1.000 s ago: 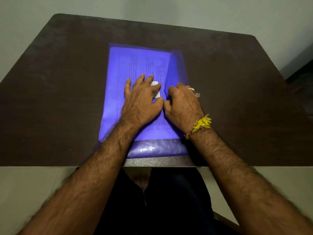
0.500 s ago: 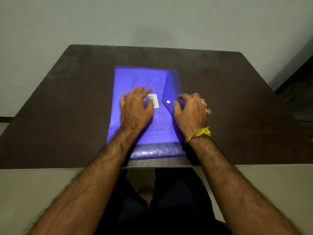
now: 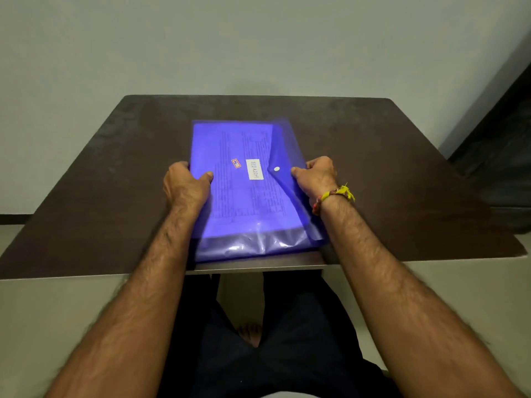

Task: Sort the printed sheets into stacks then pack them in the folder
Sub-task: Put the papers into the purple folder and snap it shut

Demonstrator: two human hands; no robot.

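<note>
A translucent blue snap-button folder (image 3: 247,145) lies on the dark table (image 3: 388,173), its flap closed over the white snap (image 3: 277,168). Printed sheets (image 3: 258,202) show through the plastic, and a white label (image 3: 254,169) sits near the snap. My left hand (image 3: 185,182) grips the folder's left edge, thumb on top. My right hand (image 3: 314,175) grips the right edge by the flap, thumb on top. The folder's near end looks slightly raised and blurred.
The dark table stands against a pale wall (image 3: 258,44). A dark doorway or cabinet (image 3: 505,156) is at the right. The table's near edge (image 3: 253,268) runs just under the folder's near end. My legs show below.
Both hands left the top of the folder, where they pressed near the snap, and moved out to its left and right edges to grip it. The camera has tilted up.
</note>
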